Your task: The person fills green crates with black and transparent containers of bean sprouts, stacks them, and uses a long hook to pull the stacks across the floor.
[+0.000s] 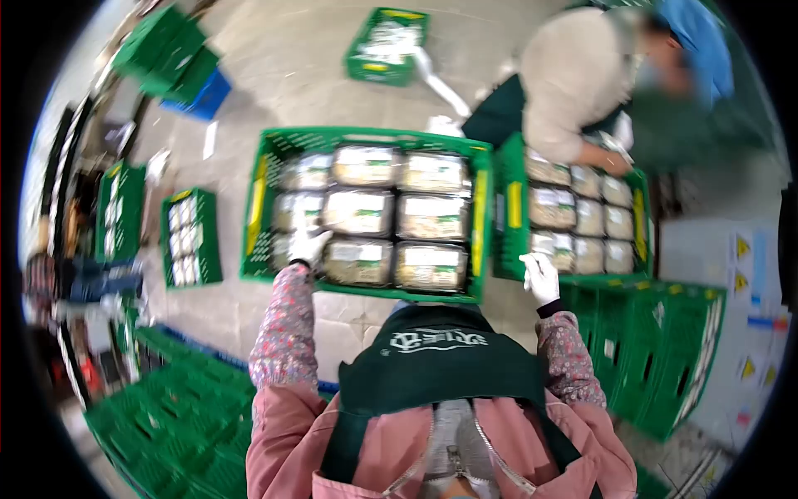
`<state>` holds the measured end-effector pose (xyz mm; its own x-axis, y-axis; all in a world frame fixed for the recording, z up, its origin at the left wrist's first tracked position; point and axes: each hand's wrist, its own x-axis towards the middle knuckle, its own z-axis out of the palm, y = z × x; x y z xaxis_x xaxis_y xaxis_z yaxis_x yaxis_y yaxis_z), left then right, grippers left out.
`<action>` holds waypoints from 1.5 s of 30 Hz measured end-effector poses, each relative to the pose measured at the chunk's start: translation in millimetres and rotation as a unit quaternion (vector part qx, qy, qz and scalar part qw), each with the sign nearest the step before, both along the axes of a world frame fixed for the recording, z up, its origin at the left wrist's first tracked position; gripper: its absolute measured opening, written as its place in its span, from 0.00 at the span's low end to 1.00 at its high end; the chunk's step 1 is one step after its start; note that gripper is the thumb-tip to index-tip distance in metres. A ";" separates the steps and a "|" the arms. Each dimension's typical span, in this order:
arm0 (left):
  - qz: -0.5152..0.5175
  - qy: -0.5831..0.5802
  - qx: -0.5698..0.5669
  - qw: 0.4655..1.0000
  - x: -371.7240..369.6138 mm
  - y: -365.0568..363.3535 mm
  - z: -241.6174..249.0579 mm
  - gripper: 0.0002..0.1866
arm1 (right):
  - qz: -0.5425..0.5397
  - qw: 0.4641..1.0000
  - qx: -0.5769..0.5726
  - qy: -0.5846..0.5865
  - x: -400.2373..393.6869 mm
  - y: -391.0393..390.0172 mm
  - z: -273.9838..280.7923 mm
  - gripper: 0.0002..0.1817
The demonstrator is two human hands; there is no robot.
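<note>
Down in front of the person, the big green plastic crate (478,212) sits on the gray floor (283,75), full of clear wrapped food trays with white labels. The left hand (307,247), in a white glove, rests on the clear wrapped tray (287,248) in the near left corner of that crate. Its fingers look curled over the tray, but I cannot tell if they really grip it. The right hand (541,277), also in a white glove, is at the near edge of the second green plastic crate (511,208), which stands just beside the first one. It looks partly closed, and I cannot tell if it holds anything.

To do this well, I think the left hand should take the tray by both sides and keep it flat, so the wrap does not tear. The trays are packed tight, touching each other, so a slow lift is best.

Another person in a beige top (573,79) bends over the far side of the second crate with a hand (617,154) inside it, so the right hand needs care there. A stack of empty green crates (665,358) stands close on the right. More green crates (191,237) lie on the floor to the left.
</note>
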<state>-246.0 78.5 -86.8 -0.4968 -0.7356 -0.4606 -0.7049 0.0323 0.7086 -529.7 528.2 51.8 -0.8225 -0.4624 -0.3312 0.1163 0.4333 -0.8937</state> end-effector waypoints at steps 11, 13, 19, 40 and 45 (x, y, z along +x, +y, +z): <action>0.044 0.041 -0.128 0.990 -75.4 40.5 19.4 0.32 | -0.104 0.885 0.346 0.293 -131.2 141.6 -48.7 0.30; 0.060 0.229 -0.067 0.969 -112.9 76.8 38.6 0.26 | -0.081 0.899 0.396 0.171 -164.4 118.4 -63.7 0.39; -0.051 0.294 0.363 0.883 -278.1 243.4 130.6 0.28 | -0.073 0.968 0.181 0.157 -218.3 105.4 -143.8 0.24; 0.106 0.377 0.286 0.875 -268.3 253.9 151.7 0.11 | -0.080 0.980 -0.128 0.132 -194.0 106.6 102.7 0.13; 0.250 0.275 0.083 0.925 -69.7 115.4 151.2 0.13 | 0.049 0.976 -0.140 0.161 -116.0 -88.3 86.5 0.12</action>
<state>-315.7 193.9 64.4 -0.3061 -0.8787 -0.3663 -0.1340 -0.3412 0.9304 -645.7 439.9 138.3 -0.8098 -0.5799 0.0890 -0.2210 0.1609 -0.9619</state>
